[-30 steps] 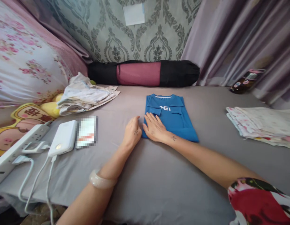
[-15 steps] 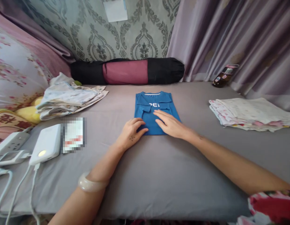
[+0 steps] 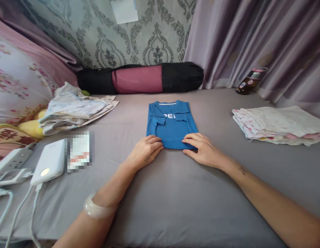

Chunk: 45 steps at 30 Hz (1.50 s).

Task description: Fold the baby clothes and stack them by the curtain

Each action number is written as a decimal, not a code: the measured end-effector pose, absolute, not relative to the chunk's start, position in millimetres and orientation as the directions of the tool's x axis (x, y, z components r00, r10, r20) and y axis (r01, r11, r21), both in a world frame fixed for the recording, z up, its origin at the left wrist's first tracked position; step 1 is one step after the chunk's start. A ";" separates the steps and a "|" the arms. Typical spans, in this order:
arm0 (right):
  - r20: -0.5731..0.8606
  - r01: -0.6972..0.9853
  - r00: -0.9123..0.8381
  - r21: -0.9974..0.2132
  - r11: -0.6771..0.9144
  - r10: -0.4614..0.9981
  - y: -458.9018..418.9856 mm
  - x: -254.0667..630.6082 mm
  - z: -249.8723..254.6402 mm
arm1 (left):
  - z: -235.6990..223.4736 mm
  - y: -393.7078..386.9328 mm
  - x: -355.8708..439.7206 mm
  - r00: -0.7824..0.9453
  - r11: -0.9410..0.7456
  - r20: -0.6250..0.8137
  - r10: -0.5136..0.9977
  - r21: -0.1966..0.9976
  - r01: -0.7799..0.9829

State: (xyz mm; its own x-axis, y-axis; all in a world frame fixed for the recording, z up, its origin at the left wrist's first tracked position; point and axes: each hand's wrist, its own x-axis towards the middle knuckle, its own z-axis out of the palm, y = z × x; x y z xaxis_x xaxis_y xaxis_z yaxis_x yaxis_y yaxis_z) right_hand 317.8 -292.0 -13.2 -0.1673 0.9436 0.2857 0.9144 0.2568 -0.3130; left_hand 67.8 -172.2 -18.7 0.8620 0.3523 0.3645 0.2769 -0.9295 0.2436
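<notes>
**Head view: right hand (image 3: 204, 151) joins left hand (image 3: 147, 150) at the near edge of the blue shirt (image 3: 172, 131)**

Half a second ago the right hand was spread over the shirt's middle; now it has drawn back to the near right corner. The left hand is at the near left corner, as it was then, with its fingers lying closer together. With a hand at each corner, the near edge looks ready to be handled evenly from both sides, though the fold itself appears unaltered.

The shirt lies flat on the grey sheet (image 3: 175, 203), straight ahead of the person and between the two hands, its collar (image 3: 167, 103) pointing away. Its sleeves (image 3: 159, 120) are turned inward across the front, partly covering the white lettering (image 3: 169, 116).

The left hand is loosely curled, fingers over the corner and thumb close below them; whether cloth is pinched there, I cannot tell. The right hand is half open, thumb and fingers parted, fingertips resting on the cloth and thumb by the edge, with no firm hold visible.
</notes>
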 end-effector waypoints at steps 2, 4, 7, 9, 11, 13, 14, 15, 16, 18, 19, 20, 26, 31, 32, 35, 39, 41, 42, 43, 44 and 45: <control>0.297 0.915 -0.166 -0.309 0.259 0.940 -291.0 319.0 -14.1 | -18.0 -173.2 69.6 0.850 -0.926 0.375 0.370 0.226 0.304; 0.308 0.921 -0.160 -0.294 0.254 0.938 -290.6 320.9 -15.2 | -17.1 -173.5 71.2 0.834 -0.914 0.379 0.402 0.213 0.344; 0.324 0.935 -0.167 -0.248 0.254 0.931 -292.3 323.6 -16.6 | -16.2 -172.7 72.8 0.827 -0.904 0.364 0.427 0.201 0.378; 0.327 0.938 -0.181 -0.226 0.262 0.928 -294.9 324.9 -17.1 | -16.8 -171.6 73.2 0.824 -0.899 0.362 0.436 0.206 0.385; 0.327 0.938 -0.183 -0.223 0.264 0.927 -297.5 325.8 -17.1 | -18.0 -170.5 73.1 0.813 -0.892 0.367 0.451 0.221 0.395; 0.327 0.938 -0.168 -0.236 0.253 0.930 -299.2 326.6 -16.5 | -19.0 -169.9 72.7 0.800 -0.881 0.370 0.471 0.236 0.410; 0.327 0.938 -0.155 -0.249 0.243 0.932 -299.5 327.0 -16.1 | -19.2 -169.8 72.5 0.798 -0.879 0.370 0.476 0.241 0.412; 0.324 0.937 -0.140 -0.263 0.231 0.936 -299.5 327.4 -15.8 | -19.0 -170.0 72.2 0.799 -0.879 0.367 0.476 0.244 0.411; 0.319 0.934 -0.125 -0.280 0.220 0.939 -299.2 327.9 -15.6 | -18.7 -170.3 71.8 0.802 -0.879 0.364 0.474 0.245 0.409; 0.312 0.929 -0.098 -0.311 0.199 0.945 -298.2 329.3 -16.1 | -17.7 -170.7 70.8 0.806 -0.881 0.359 0.470 0.242 0.406; 0.310 0.926 -0.091 -0.322 0.195 0.946 -297.7 330.4 -17.0 | -17.4 -170.6 70.1 0.810 -0.883 0.355 0.468 0.237 0.406; 0.310 0.923 -0.092 -0.330 0.197 0.946 -297.3 331.7 -18.3 | -17.5 -170.3 69.3 0.815 -0.885 0.348 0.464 0.230 0.405; 0.356 0.916 -0.145 -0.304 0.262 0.923 -298.4 343.3 -28.3 | -22.3 -163.2 61.9 0.841 -0.880 0.262 0.473 0.177 0.440; 0.322 0.921 -0.141 -0.304 0.243 0.936 -297.3 349.5 -27.9 | -22.4 -156.3 55.0 0.788 -0.806 0.184 0.588 0.214 0.552; 0.301 0.923 -0.147 -0.301 0.240 0.942 -297.0 350.3 -26.0 | -21.0 -155.2 54.1 0.795 -0.809 0.170 0.582 0.222 0.544; 0.246 0.932 -0.178 -0.270 0.243 0.953 -300.3 351.1 -16.1 | -12.6 -156.5 50.7 0.841 -0.843 0.129 0.525 0.210 0.495; 0.212 0.933 -0.220 -0.239 0.269 0.952 -327.0 346.6 5.0 | 6.4 -178.2 36.5 0.878 -0.878 0.116 0.464 0.195 0.438; 0.183 0.921 -0.255 -0.253 0.296 0.949 -349.4 341.9 17.1 | 17.4 -196.8 24.3 0.900 -0.891 0.104 0.423 0.230 0.393; 0.169 0.912 -0.271 -0.269 0.309 0.948 -360.7 339.4 23.4 | 22.8 -206.1 18.0 0.909 -0.891 0.094 0.406 0.263 0.370; 0.152 0.906 -0.274 -0.289 0.308 0.950 -370.8 336.9 29.6 | 27.7 -214.3 12.5 0.910 -0.881 0.087 0.405 0.304 0.362; 0.123 0.905 -0.265 -0.312 0.290 0.957 -378.7 334.7 35.7 | 32.0 -220.6 8.2 0.903 -0.859 0.080 0.421 0.353 0.369; 0.091 0.904 -0.246 -0.339 0.262 0.965 -383.5 333.1 41.3 | 35.2 -224.5 5.7 0.884 -0.824 0.081 0.461 0.408 0.393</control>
